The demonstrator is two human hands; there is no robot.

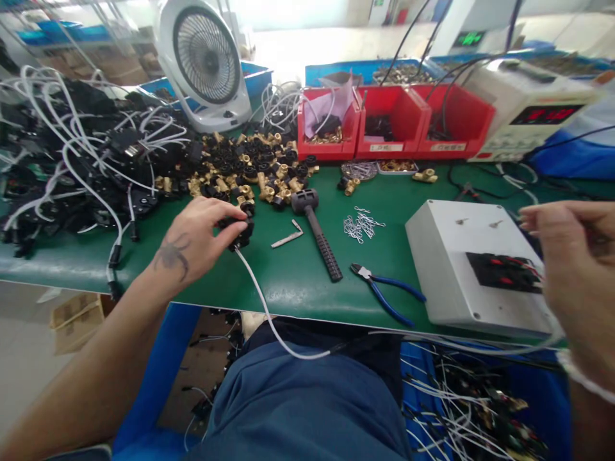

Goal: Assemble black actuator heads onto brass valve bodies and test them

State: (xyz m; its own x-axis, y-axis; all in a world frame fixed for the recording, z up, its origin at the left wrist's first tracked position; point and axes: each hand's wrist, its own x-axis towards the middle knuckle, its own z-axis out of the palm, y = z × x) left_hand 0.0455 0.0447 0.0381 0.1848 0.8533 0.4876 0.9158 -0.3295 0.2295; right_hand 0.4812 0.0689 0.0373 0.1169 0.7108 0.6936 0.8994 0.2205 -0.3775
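In my left hand [204, 240], thumb and fingers pinch a black plastic fitting [243, 232] just above the green bench top. A white cable [262, 298] runs down from it across my lap to a dark joint, and a grey cable continues right. My right hand [571, 262] is raised at the right edge, over the side of a grey metal box [444, 240]. Its fingers are bent and blurred, so I cannot see whether it holds anything. The box carries two small switches and a black holder [502, 272] with red parts.
A black mallet [319, 237], hex key [288, 235], metal clips [361, 225] and blue-handled cutters [387, 291] lie mid-bench. Behind are brass fittings [266, 182], red bins [391, 125], a fan [206, 61] and a power supply [533, 105]. Cabled black parts [96, 147] crowd the left.
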